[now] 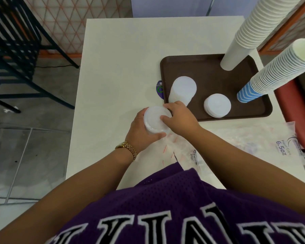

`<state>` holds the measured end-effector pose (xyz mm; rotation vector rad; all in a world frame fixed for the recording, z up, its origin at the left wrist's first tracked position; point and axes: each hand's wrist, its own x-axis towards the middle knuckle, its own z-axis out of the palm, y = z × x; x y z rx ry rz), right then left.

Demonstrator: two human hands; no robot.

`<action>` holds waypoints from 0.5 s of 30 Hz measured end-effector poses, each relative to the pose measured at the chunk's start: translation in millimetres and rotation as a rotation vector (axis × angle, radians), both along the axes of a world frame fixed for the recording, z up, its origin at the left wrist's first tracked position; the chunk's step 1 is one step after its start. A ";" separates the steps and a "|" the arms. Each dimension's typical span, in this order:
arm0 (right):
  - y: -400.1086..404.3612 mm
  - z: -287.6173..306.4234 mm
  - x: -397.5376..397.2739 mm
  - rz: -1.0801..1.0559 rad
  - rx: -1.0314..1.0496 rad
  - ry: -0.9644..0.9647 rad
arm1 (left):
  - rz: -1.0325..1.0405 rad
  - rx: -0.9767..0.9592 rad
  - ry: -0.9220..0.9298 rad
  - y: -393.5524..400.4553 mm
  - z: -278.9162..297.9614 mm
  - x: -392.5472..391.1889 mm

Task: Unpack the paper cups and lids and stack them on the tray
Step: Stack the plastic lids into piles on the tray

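Head view: both hands work over the white bench [113, 50], just near and left of the brown tray [192, 67]. The left hand [139, 132] wraps its fingers round the side of a stack of translucent lids [155, 118], held above the bench; the right hand [180, 118] pinches the stack's top rim, thumb on the lid face. On the tray stand a tall lid stack [182, 90], a short lid stack [217, 105], a white cup column [250, 32] and a blue-striped cup column [271, 73] — both columns lean. Empty plastic packaging [245, 143] lies on the near bench. Handling judgement: the lids are light, thin and slippery, and a stack shears easily — support the side wall and cap the top; avoid squeezing.
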<state>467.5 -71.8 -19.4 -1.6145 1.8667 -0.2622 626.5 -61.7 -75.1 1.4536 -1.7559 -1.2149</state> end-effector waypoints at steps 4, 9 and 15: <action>2.6 3.2 1.4 -0.053 -0.067 -0.082 | 0.013 0.001 0.023 -0.7 -1.6 -0.3; 6.0 16.0 -3.3 -0.159 -0.127 -0.228 | 0.002 0.005 0.014 -2.9 -3.9 0.9; 16.7 35.7 -42.9 -0.196 -0.148 -0.368 | 0.010 0.075 -0.006 -2.1 -9.8 6.5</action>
